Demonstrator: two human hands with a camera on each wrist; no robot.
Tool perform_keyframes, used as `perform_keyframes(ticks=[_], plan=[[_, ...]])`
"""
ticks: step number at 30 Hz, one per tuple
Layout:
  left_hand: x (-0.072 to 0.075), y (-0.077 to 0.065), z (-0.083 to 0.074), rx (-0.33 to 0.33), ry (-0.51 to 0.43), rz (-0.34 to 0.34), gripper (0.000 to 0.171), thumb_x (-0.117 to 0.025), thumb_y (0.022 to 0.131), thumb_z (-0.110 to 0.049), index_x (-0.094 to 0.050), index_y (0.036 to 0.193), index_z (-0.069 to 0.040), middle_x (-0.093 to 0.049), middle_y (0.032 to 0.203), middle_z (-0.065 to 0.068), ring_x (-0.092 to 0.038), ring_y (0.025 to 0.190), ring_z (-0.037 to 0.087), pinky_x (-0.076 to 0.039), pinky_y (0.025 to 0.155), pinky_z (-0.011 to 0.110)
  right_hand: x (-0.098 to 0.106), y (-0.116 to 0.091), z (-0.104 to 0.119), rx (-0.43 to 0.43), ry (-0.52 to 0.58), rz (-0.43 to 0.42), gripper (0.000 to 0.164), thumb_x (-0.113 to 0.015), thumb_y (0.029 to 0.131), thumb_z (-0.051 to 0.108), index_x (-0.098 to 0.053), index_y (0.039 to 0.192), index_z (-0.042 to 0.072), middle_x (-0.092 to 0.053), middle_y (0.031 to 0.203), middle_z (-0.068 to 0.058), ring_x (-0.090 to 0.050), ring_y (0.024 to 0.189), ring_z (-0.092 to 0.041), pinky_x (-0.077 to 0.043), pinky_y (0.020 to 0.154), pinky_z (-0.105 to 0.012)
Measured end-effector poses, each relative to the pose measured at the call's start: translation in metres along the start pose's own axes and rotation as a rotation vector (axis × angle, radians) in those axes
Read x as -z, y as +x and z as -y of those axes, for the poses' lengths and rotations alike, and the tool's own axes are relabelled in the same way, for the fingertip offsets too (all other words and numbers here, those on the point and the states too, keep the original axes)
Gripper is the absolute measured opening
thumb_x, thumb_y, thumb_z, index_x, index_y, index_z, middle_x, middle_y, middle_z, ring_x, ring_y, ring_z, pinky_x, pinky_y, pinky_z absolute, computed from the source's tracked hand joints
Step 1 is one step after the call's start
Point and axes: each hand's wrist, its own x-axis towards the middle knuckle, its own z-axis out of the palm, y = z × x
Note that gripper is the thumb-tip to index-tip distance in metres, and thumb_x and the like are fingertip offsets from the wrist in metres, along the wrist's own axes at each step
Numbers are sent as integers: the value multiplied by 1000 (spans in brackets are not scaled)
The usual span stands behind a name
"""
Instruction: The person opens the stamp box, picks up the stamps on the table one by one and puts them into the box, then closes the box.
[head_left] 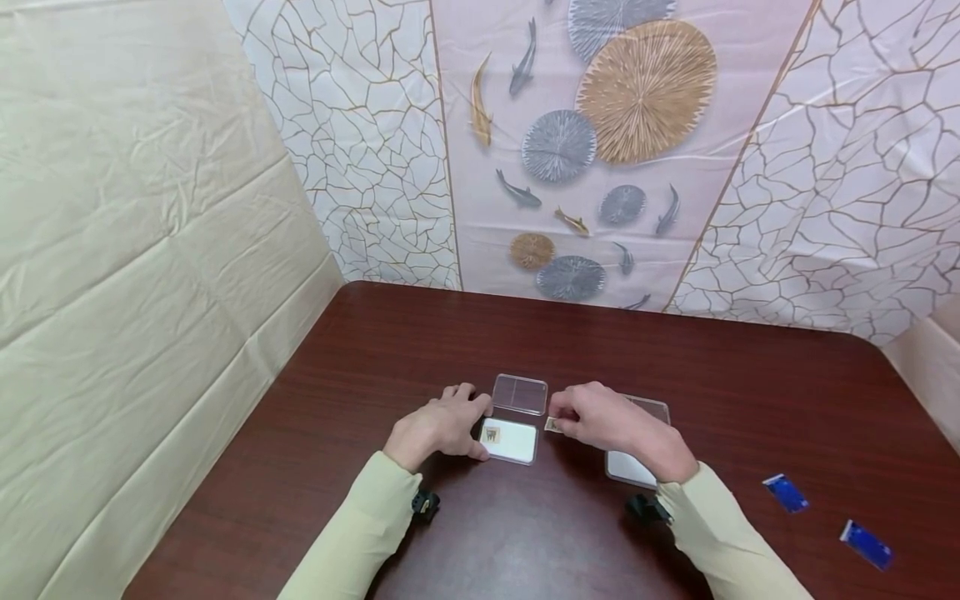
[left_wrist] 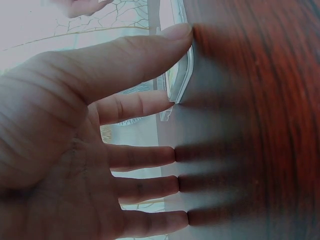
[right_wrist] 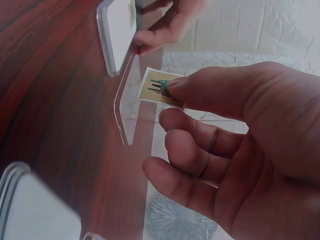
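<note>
Looks like we're about partway through. One postage stamp [head_left: 491,434] already sits on the white pad of the clear plastic case [head_left: 517,443], near its left end. Our left hand [head_left: 450,421] is spread with the fingers pretty straight, thumb and index against that end, so we'd guess it's steadying the thing. Our right hand [head_left: 603,417] has a second stamp [right_wrist: 150,90] pinched by thumb and finger, just right of the case and not down yet. The clear lid [head_left: 525,396] is off, lying just beyond the case on the table [head_left: 420,350]. Over right, another white-padded case [head_left: 630,469] is half hidden under our arm, so we can't tell what's in it.
</note>
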Motion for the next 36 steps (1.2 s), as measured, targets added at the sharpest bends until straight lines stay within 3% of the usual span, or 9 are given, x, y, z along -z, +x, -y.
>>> perform_keyframes(ticks=[24, 36], plan=[[1, -1, 0, 1, 10, -4, 54, -80, 78, -46, -53, 119, -21, -48, 133, 9, -47, 119, 29, -46, 93, 45, -14, 19, 18, -6, 70, 60, 16, -68, 90, 15, -62, 77, 22, -53, 67, 12, -45, 58, -4, -40, 57, -21], [0, 1, 0, -1, 7, -7, 55, -80, 78, -47, -53, 118, -21, -49, 131, 9, -47, 118, 29, -47, 92, 45, -23, 28, 22, -9, 88, 91, 17, -66, 90, 11, -60, 76, 20, -51, 64, 9, -43, 56, -5, -38, 55, -21]])
